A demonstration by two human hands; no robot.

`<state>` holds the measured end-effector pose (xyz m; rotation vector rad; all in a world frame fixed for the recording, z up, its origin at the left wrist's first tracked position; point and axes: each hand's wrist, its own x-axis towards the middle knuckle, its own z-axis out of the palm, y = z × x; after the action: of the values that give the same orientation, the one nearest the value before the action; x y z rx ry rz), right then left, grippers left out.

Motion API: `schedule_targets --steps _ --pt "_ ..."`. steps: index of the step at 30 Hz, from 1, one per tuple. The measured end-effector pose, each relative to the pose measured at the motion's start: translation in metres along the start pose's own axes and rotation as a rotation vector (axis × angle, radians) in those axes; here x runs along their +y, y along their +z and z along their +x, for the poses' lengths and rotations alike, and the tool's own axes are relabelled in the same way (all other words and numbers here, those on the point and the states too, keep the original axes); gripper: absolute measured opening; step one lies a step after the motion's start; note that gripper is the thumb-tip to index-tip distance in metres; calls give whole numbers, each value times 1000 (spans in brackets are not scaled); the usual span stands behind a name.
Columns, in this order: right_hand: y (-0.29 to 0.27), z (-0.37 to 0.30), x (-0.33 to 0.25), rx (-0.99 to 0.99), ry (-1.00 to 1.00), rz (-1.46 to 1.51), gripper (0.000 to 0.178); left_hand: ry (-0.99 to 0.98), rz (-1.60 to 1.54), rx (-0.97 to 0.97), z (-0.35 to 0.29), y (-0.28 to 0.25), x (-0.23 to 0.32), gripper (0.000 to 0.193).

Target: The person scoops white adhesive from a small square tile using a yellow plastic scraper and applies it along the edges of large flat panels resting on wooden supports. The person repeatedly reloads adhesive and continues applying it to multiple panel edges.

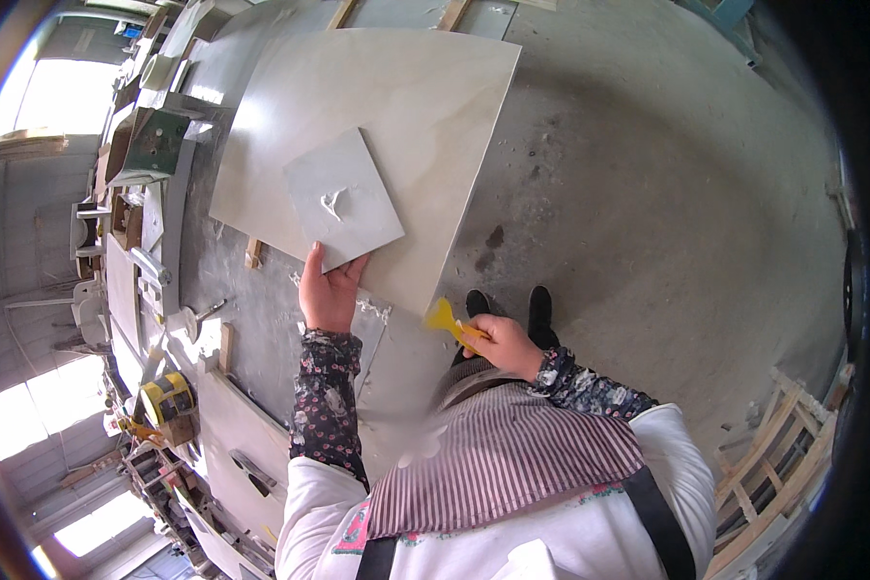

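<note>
My left hand [331, 293] grips the near edge of a grey square board [336, 166], thumb on top and fingers underneath. A small dab of white paste [332, 204] lies in the middle of the board. Below and beyond the board stretches a large pale, glossy slab [430, 111]. My right hand [506, 345] is closed around the handle of a yellow scraper [443, 317], its wide blade pointing left beside the slab's near corner. The scraper and the board are apart.
Wooden strips [253, 253] show under the slab on a grey worktable [246, 304]. Along the left stand a green box [158, 145] and a yellow-and-black bucket [167, 398]. A dark-handled tool [252, 473] lies nearer me. Wooden frames [778, 474] stand at the lower right.
</note>
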<state>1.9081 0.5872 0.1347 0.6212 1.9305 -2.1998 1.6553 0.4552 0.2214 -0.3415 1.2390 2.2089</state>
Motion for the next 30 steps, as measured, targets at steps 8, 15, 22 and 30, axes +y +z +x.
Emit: schedule_targets --steps 8,15,22,30 --pt "-46 -27 -93 59 -236 164 26 -7 -30 -1 0 -2 -1 39" --pt "13 75 -167 41 -380 67 28 -11 -97 -87 12 -19 -8 42" --pt "-48 60 -170 -8 -299 -99 31 50 -181 -165 18 -26 -16 37" --pt "-190 138 -152 998 -196 -671 34 -23 -150 -143 12 -17 -7 40"
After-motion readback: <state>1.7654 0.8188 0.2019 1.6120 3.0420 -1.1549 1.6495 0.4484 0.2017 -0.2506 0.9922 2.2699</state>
